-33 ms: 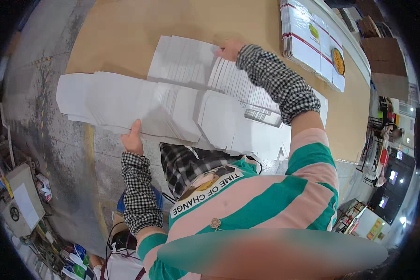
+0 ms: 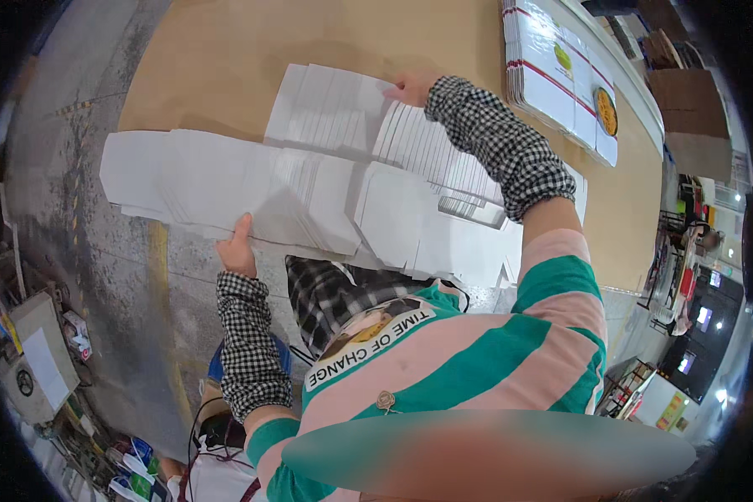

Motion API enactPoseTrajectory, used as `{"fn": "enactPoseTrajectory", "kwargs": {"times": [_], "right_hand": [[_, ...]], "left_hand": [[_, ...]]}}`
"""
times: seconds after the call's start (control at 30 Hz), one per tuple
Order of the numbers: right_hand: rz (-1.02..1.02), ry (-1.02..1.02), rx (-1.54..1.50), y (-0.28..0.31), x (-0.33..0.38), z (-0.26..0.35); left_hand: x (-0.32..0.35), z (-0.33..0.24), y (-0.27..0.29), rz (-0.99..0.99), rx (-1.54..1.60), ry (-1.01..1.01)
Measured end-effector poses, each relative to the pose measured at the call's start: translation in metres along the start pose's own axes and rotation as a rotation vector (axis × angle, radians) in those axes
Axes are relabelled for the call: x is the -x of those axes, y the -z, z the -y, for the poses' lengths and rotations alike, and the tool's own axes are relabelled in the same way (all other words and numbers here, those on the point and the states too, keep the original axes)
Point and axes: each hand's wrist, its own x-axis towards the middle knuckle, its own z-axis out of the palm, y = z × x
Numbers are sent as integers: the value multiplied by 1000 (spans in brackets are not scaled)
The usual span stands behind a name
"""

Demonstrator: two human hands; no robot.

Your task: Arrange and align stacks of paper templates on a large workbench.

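White flat cardboard box blanks (image 2: 234,180) lie overlapped in a fanned row, with cut-out flaps and slots along their edges. Their left end reaches past the table's edge. At the near edge, my left hand (image 2: 238,248) is closed on the blanks, one digit on top and the other fingers hidden beneath. Across the row, my right hand (image 2: 414,88) pinches the far edge where two groups of flaps meet; its fingertips show only in part. Checked sleeve covers are on both forearms.
The blanks rest on a brown-topped table (image 2: 217,58). At its far right sits a strapped bundle of printed white cartons (image 2: 552,75). A brown cardboard box (image 2: 686,100) stands beyond the right edge. A grey machine (image 2: 42,360) is on the floor at left.
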Motion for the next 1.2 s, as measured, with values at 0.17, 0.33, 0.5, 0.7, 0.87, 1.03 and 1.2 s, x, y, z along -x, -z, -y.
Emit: {"fn": "enactPoseTrajectory", "kwargs": {"times": [0.17, 0.33, 0.5, 0.7, 0.87, 1.03, 1.2], "right_hand": [[52, -44, -69, 27, 8, 13], [52, -44, -111, 22, 10, -7], [-2, -102, -344, 15, 2, -26], [-266, -152, -148, -38, 8, -44], [-346, -356, 64, -75, 44, -63], [-420, -391, -34, -76, 61, -44], [-428, -426, -15, -77, 60, -51]], "left_hand": [[-9, 21, 8, 0, 79, 110], [-10, 24, 8, 19, 110, 81], [13, 11, -1, 38, -112, 40], [-3, 27, 13, -28, 226, -148], [15, 18, -5, -108, -279, -43], [-6, 34, 23, 29, -42, -80], [-1, 29, 8, 5, -413, 120]]}}
